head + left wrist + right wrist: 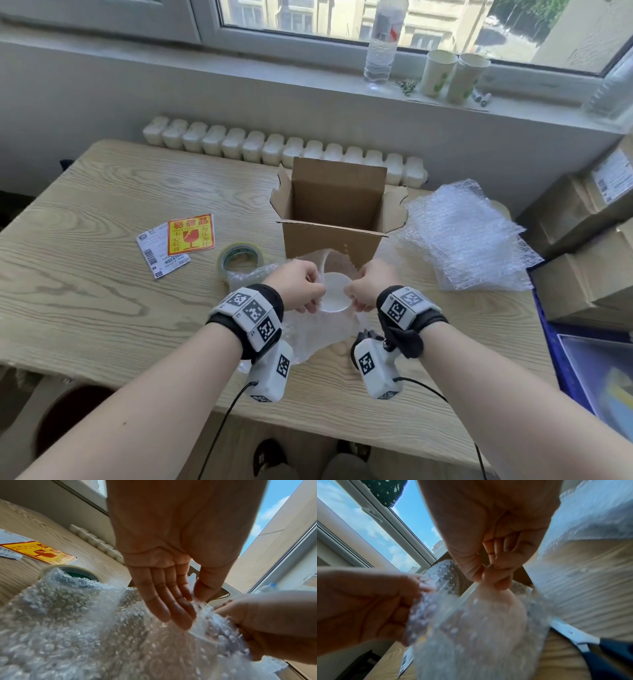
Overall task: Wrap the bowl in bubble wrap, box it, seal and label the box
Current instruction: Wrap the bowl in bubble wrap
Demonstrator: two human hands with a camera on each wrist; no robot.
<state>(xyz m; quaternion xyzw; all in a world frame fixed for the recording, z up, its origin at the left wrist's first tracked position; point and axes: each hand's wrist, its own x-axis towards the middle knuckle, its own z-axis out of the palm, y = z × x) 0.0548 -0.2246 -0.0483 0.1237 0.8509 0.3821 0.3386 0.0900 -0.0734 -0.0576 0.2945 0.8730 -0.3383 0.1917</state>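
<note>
Bowl (334, 291) sits on bubble wrap (318, 334) between both hands' fingers, left hand (298, 287) and right hand (371, 286) each pinching the wrap's edges, with open box (334, 240) just beyond, tape roll (241, 260) and red-yellow sticker (191, 234) to their left on the counter (85, 291).

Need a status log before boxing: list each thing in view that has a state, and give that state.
White round bowl: on sheet of bubble wrap, not yet covered.
Brown cardboard box: upright, flaps open, inside looks empty.
Roll of clear tape: lying flat, untouched.
Red and yellow fragile sticker: lying on the wooden table, not applied.
Left hand: pinches wrap.
Right hand: pinches wrap.
</note>
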